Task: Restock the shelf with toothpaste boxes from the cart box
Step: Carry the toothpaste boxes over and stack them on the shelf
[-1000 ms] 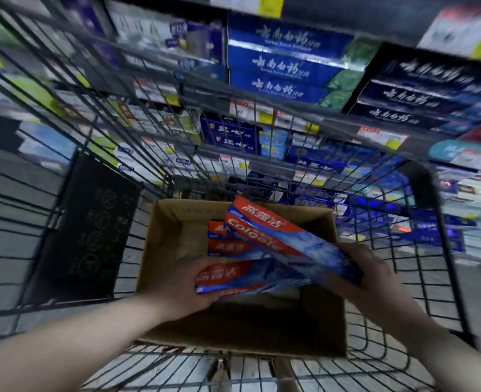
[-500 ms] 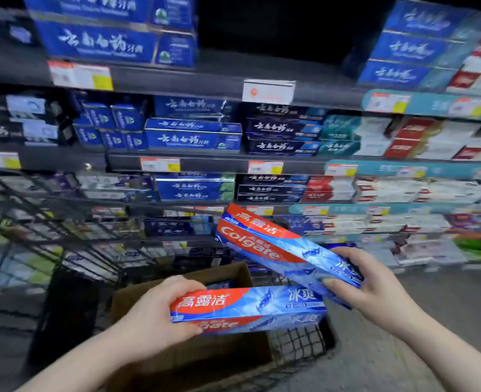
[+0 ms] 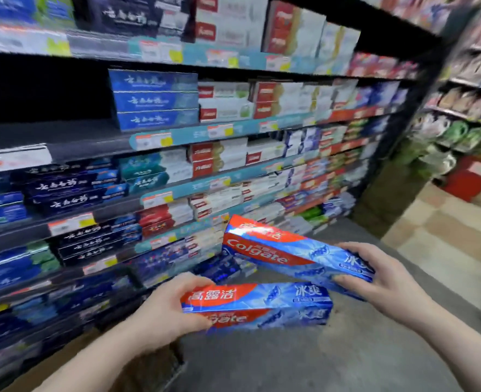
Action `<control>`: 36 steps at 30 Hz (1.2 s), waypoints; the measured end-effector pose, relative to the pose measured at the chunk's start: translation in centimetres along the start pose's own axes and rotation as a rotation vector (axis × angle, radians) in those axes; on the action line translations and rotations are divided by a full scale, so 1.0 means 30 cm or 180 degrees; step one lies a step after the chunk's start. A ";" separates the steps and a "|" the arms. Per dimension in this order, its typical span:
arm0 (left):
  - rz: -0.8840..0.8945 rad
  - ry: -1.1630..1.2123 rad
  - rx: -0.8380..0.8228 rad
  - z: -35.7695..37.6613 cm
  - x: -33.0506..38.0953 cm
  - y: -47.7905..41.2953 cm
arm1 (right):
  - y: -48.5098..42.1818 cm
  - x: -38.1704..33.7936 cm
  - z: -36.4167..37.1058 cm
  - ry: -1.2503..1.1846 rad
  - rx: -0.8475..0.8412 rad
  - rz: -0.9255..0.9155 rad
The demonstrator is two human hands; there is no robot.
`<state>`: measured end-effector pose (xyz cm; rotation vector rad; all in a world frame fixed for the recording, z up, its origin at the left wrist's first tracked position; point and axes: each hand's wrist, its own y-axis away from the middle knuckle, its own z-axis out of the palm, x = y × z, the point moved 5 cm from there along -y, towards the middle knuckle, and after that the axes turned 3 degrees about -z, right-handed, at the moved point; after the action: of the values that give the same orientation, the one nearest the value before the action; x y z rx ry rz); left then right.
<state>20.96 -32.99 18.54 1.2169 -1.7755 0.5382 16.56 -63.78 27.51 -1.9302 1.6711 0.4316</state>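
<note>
Glossy oblong toothpaste box [image 3: 256, 302] in each hand [image 3: 160, 315]

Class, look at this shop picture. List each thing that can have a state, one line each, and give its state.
left hand: grips one end of the lower Colgate box.
right hand: grips one end of the upper Colgate box.
lower Colgate box: closed, held about level, not shelved.
upper Colgate box: closed, held tilted, not shelved.
shelf: mostly stocked, with a dark gap on one tier at the left.

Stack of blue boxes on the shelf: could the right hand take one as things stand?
Probably not: the right hand grips a toothpaste box. The way to the blue boxes looks free, though.
</note>
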 end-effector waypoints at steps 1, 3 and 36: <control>0.0059 -0.0054 -0.0041 0.061 0.062 -0.051 | 0.027 0.060 -0.069 -0.0025 0.0075 0.0049; 0.0081 -0.0057 -0.0106 0.192 0.178 -0.148 | 0.081 0.177 -0.205 -0.0031 0.0175 0.0144; 0.0413 0.0123 -0.1049 1.057 1.085 -1.605 | -0.279 1.427 -1.191 0.0329 0.1261 0.0954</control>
<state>46.73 -93.73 24.04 0.8634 -1.8329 0.3226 28.45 -118.60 33.35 -1.4434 1.9509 0.0967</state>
